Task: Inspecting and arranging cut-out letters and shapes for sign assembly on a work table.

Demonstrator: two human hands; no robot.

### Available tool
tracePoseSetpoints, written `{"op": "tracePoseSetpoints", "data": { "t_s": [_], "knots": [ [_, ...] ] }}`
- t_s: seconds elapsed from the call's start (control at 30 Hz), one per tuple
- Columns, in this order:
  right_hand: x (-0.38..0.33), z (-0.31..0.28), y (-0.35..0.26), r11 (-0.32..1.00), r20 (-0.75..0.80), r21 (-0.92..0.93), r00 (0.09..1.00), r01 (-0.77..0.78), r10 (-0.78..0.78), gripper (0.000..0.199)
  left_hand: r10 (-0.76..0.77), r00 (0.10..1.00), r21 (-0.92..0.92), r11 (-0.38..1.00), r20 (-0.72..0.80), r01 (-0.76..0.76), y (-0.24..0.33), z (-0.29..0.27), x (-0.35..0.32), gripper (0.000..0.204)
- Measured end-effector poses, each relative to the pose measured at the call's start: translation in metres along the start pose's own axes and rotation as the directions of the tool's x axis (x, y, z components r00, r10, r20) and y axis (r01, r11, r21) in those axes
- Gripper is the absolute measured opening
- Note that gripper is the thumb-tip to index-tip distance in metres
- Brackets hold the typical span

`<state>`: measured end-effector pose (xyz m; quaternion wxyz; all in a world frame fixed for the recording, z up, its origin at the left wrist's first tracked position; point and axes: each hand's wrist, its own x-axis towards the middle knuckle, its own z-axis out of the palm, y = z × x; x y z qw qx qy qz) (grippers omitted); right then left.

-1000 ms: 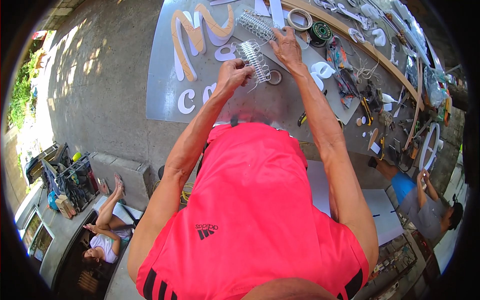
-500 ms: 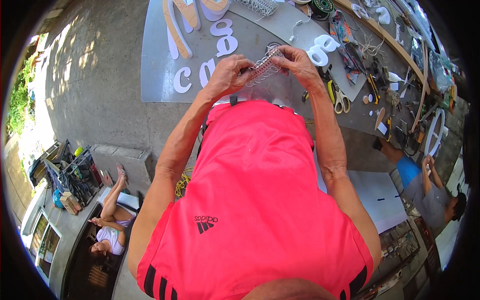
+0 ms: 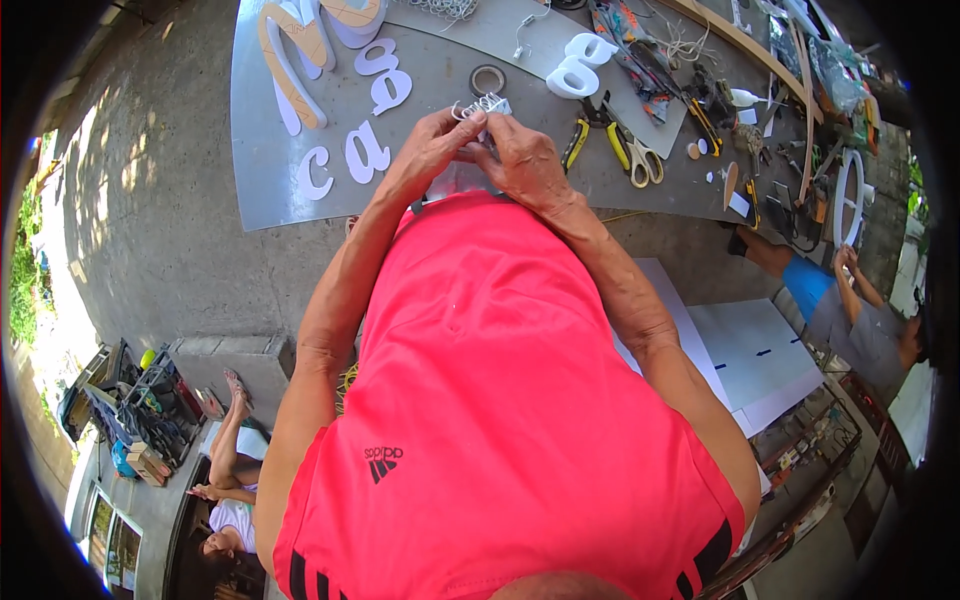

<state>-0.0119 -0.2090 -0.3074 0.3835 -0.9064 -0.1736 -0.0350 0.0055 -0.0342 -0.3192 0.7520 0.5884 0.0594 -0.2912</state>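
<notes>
My left hand (image 3: 432,148) and my right hand (image 3: 530,162) meet over the near edge of the grey metal sheet (image 3: 262,190). Between their fingertips is a small bundle of looped white wire (image 3: 478,106), with a pale block-like end by the right fingers. Both hands are closed on it, and the fingers partly cover it. Just beyond lies a dark tape roll (image 3: 488,79). To the right rest yellow-and-black pliers (image 3: 613,143) and scissors (image 3: 645,163). White cut-out letters, including a "c" (image 3: 316,175) and an "a" (image 3: 366,153), lie to the left.
Tall letters with tan faces (image 3: 292,50) stand at the far left. Another wire bundle (image 3: 440,8) and white letters (image 3: 580,68) lie farther back. Tools and scraps crowd the right side. One person holds a white oval frame (image 3: 848,200) at right; another sits lower left.
The stretched wire bundle has been gathered into a smaller bunch. My hands have come together, the right one turning inward. The view has shifted, so the table sits farther left.
</notes>
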Motion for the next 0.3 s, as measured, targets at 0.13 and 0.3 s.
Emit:
{"op": "tracePoseSetpoints", "data": {
  "t_s": [0.13,0.3],
  "knots": [
    [-0.018,0.001,0.013,0.996,0.192,0.084,0.981,0.001,-0.017,0.021,-0.085,0.987,0.257,0.959,-0.137,0.118,-0.043,-0.033,0.019,0.026],
    [-0.039,-0.014,0.048,0.949,0.034,-0.022,0.949,-0.313,0.314,0.02,-0.003,0.968,0.517,0.845,-0.252,0.137,-0.091,-0.057,0.018,0.026]
  ]
}}
